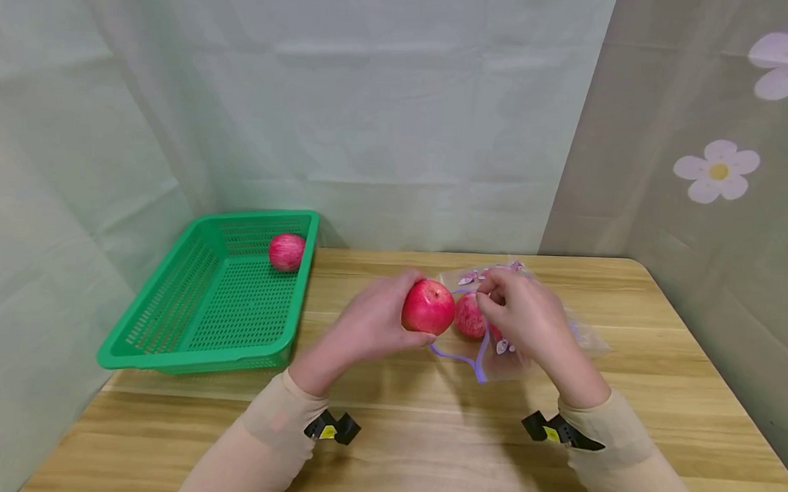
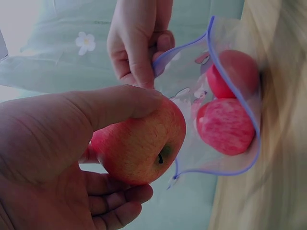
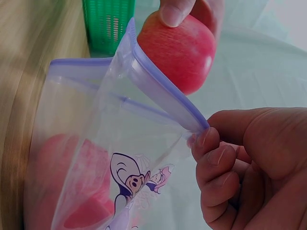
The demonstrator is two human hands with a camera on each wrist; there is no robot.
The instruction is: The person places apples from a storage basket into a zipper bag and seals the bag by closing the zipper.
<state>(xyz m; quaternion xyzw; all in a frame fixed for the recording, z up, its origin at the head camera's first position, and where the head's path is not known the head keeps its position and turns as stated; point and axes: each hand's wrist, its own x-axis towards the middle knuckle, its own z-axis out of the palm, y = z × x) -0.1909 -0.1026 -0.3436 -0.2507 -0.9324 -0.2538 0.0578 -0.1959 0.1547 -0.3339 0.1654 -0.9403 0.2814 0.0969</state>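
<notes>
My left hand (image 1: 381, 315) grips a red apple (image 1: 429, 307) with the thumb on one side and the fingers on the other. That apple is held at the mouth of a clear zip bag (image 1: 514, 365) with a purple zip edge and printed cartoon figures. Between thumb and forefinger, my right hand (image 1: 526, 310) pinches the bag's purple rim (image 3: 175, 103), which stands spread apart. Inside the bag lie more red apples, a streaked apple (image 2: 225, 125) and a plainer red apple (image 2: 240, 72) behind it.
A green plastic basket (image 1: 303, 286) stands at the table's left, with one apple (image 1: 286, 252) in its far right corner. The wooden table (image 1: 418, 438) runs back to a pale cloth curtain (image 1: 399, 129). Flower-printed cloth (image 1: 671, 104) hangs at the right.
</notes>
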